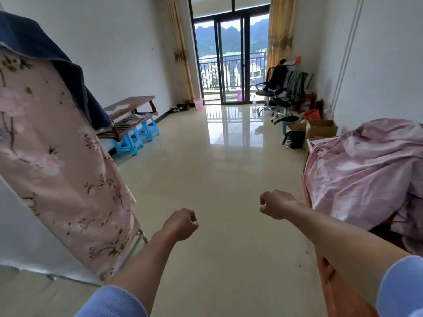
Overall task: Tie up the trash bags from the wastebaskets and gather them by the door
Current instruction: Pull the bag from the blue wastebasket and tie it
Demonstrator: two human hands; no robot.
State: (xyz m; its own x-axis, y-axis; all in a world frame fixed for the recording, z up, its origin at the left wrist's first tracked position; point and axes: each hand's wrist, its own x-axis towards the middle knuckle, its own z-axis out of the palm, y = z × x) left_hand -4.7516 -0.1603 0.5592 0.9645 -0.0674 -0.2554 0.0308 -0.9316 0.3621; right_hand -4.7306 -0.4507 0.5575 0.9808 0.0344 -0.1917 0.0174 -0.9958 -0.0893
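Both my bare forearms reach out over the shiny tiled floor. My left hand (180, 223) is curled into a fist and holds nothing. Farther forward, my right hand (274, 203) hangs with loosely curled fingers, also holding nothing. A pink wastebasket (198, 104) stands far ahead by the left curtain, next to the glass balcony door (231, 60). At the right wall a black trash bag (295, 139) sits on the floor beside cardboard boxes. Just behind it is a teal basket with a dark liner (290, 121). Both are far from my hands.
A pink floral fabric wardrobe (57, 156) with a blue cloth on top stands close at my left. A wooden bench (130, 110) lies on blue stools (137, 136). Right side: a bed with a pink quilt (366, 168), cardboard boxes (320, 129), a red bucket (311, 114), office chairs (272, 92).
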